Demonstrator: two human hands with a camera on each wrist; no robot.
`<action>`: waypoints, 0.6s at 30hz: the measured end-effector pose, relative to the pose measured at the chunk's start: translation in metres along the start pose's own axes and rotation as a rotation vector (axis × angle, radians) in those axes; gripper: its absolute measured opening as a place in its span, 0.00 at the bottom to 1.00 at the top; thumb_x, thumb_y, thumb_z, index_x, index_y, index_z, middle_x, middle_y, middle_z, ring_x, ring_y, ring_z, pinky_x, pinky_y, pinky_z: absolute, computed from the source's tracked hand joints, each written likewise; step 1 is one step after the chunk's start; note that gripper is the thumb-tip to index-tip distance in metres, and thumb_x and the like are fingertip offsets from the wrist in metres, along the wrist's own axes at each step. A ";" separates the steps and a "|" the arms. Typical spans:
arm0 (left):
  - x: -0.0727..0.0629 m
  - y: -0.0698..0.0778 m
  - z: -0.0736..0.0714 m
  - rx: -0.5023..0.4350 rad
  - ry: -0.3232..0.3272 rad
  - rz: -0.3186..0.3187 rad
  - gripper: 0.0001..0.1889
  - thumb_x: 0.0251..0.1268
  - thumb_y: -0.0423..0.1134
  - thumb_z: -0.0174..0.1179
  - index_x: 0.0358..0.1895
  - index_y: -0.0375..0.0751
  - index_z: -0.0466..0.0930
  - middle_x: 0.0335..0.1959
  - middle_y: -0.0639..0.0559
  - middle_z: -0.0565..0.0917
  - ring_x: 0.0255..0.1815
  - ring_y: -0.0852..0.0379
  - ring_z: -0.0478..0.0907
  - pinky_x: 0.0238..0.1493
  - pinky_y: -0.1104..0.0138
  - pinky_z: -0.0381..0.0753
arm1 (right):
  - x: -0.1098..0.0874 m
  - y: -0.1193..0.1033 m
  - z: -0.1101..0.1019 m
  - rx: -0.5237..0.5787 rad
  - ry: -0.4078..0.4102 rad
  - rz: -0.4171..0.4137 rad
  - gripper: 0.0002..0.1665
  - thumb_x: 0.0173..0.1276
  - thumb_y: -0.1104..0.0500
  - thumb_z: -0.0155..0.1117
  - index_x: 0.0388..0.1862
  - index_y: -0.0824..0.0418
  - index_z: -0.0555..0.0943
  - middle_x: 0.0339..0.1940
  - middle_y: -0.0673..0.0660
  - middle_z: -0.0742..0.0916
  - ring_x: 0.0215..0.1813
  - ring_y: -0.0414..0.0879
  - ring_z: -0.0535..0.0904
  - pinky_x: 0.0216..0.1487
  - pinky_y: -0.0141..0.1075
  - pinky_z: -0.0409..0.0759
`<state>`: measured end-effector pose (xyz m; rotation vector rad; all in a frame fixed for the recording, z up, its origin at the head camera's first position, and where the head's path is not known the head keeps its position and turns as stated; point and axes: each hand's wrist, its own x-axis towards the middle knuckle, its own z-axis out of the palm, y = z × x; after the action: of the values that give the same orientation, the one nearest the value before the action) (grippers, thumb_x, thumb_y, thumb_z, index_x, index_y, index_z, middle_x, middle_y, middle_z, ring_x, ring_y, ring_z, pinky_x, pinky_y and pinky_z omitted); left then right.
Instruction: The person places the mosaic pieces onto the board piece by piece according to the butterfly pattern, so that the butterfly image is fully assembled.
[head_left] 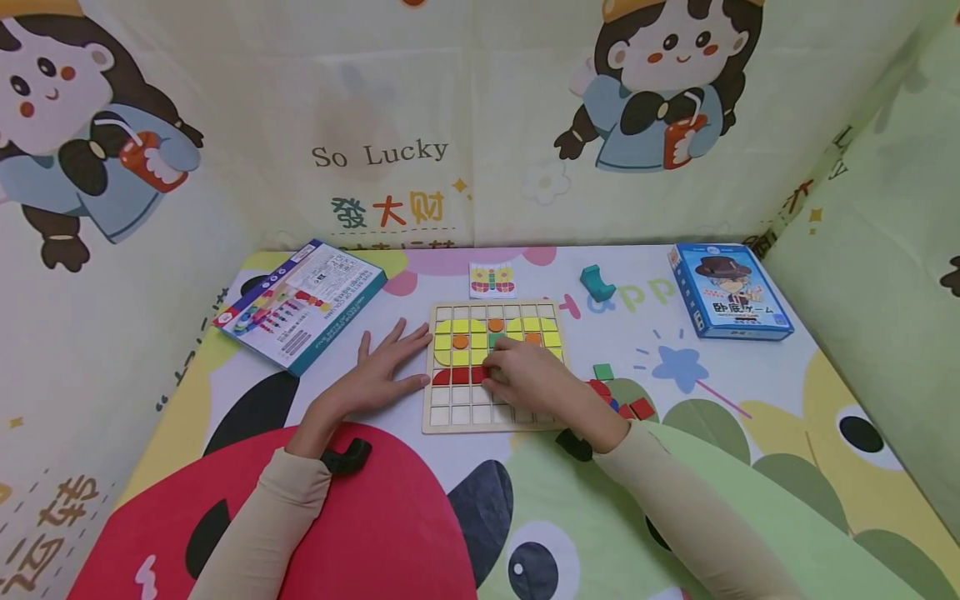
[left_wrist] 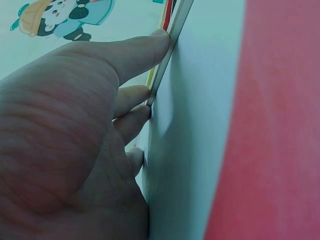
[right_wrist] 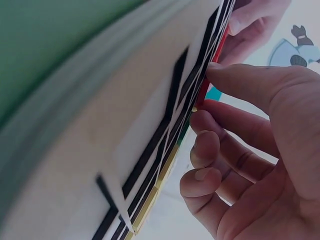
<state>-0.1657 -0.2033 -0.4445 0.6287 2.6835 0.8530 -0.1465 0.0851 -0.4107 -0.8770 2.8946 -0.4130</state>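
Observation:
A wooden grid board (head_left: pixel 429 417) lies on the table, its upper cells filled with yellow tiles (head_left: pixel 445 358) and a few orange round ones. Below them runs a row of red tiles (head_left: pixel 452 377). My left hand (head_left: pixel 384 371) rests beside the board with fingers spread, and its fingertips touch the left edge; the thumb (left_wrist: pixel 142 52) meets that edge too. Over the middle of the board, my right hand (head_left: pixel 528 375) pinches a red tile (right_wrist: pixel 203 94) between thumb and index finger at the end of the red row. Its other fingers curl loosely.
A butterfly pattern card (head_left: pixel 492 282) lies behind the board. Right of it are a teal curved block (head_left: pixel 597 283) and a blue game box (head_left: pixel 735 292). Another box (head_left: pixel 300 308) lies at the left. Loose red tiles (head_left: pixel 642 408) and a green square (head_left: pixel 603 372) lie near my right forearm.

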 end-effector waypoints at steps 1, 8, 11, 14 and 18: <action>0.000 0.000 0.000 0.001 0.000 -0.001 0.44 0.70 0.53 0.67 0.86 0.52 0.58 0.89 0.50 0.55 0.92 0.39 0.35 0.80 0.28 0.18 | 0.000 0.000 0.000 -0.004 0.002 -0.004 0.21 0.69 0.47 0.76 0.56 0.56 0.90 0.46 0.52 0.88 0.44 0.42 0.81 0.48 0.35 0.87; 0.000 0.001 0.000 0.005 0.002 0.002 0.44 0.70 0.54 0.67 0.86 0.52 0.58 0.89 0.50 0.55 0.92 0.39 0.35 0.80 0.28 0.19 | -0.005 0.011 -0.005 0.047 0.008 0.010 0.21 0.70 0.47 0.75 0.56 0.57 0.90 0.48 0.53 0.88 0.45 0.45 0.82 0.49 0.37 0.88; 0.000 0.001 0.000 0.005 0.000 0.001 0.44 0.70 0.54 0.67 0.86 0.52 0.58 0.89 0.50 0.55 0.92 0.39 0.35 0.80 0.28 0.18 | -0.013 0.025 -0.012 0.075 0.034 0.032 0.19 0.71 0.50 0.75 0.55 0.58 0.90 0.50 0.54 0.90 0.50 0.48 0.84 0.55 0.42 0.89; 0.000 0.001 0.001 0.006 -0.001 0.000 0.44 0.71 0.54 0.66 0.86 0.52 0.58 0.89 0.50 0.55 0.92 0.39 0.34 0.80 0.28 0.18 | -0.026 0.044 -0.022 0.113 0.042 0.077 0.20 0.71 0.51 0.75 0.57 0.58 0.90 0.53 0.57 0.90 0.52 0.50 0.85 0.56 0.44 0.89; 0.000 0.000 0.001 0.008 -0.003 -0.002 0.44 0.71 0.54 0.66 0.86 0.52 0.57 0.89 0.50 0.55 0.92 0.39 0.34 0.80 0.28 0.18 | -0.048 0.075 -0.034 0.172 0.041 0.106 0.20 0.71 0.54 0.76 0.58 0.58 0.89 0.51 0.57 0.89 0.44 0.47 0.80 0.43 0.36 0.86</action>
<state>-0.1649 -0.2028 -0.4447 0.6292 2.6853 0.8407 -0.1517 0.1798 -0.3990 -0.6940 2.8711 -0.6655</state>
